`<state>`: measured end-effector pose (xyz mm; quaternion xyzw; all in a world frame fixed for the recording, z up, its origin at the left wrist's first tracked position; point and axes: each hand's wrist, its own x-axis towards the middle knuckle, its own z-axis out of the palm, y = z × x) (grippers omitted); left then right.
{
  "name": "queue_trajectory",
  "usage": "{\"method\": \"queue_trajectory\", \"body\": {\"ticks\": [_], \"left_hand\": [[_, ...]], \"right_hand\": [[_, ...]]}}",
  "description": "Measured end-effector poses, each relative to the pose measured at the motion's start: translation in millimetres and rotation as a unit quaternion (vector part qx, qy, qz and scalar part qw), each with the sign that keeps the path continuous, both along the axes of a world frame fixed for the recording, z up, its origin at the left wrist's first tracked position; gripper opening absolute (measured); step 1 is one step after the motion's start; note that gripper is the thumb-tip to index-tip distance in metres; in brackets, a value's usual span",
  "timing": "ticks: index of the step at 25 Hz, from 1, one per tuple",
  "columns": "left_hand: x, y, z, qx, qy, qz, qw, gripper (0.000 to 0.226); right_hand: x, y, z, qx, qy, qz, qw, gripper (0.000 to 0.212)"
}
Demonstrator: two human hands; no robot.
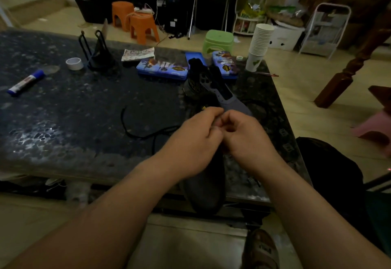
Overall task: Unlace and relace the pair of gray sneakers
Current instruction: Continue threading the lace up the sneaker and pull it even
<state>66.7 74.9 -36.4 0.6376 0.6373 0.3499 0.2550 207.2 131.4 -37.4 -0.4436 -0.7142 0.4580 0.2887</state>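
A dark gray sneaker (206, 186) lies at the near edge of the dark stone table (63, 110), its toe hanging over the edge toward me. My left hand (192, 141) and my right hand (247, 139) meet over its upper, fingers pinched together; what they pinch is hidden, likely the lace. A black shoelace (143, 133) trails loose on the table to the left of my hands. The second gray sneaker (213, 86) lies farther back with its eyelets bare and its tongue up.
Two blue tins (163, 68) sit behind the far sneaker, with a stack of paper cups (259, 46) at the right corner. A tape roll (74, 63), a blue marker (26, 82) and a black stand (99, 55) are to the left. Stools stand on the floor beyond.
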Motion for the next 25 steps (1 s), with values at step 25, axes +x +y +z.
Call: {"method": "queue_trajectory", "body": {"ticks": [25], "left_hand": [[-28,44,-21,0.076,0.09,0.053,0.992,0.006]], "right_hand": [[1,51,-10,-0.24,0.061,-0.083,0.965,0.011]]}}
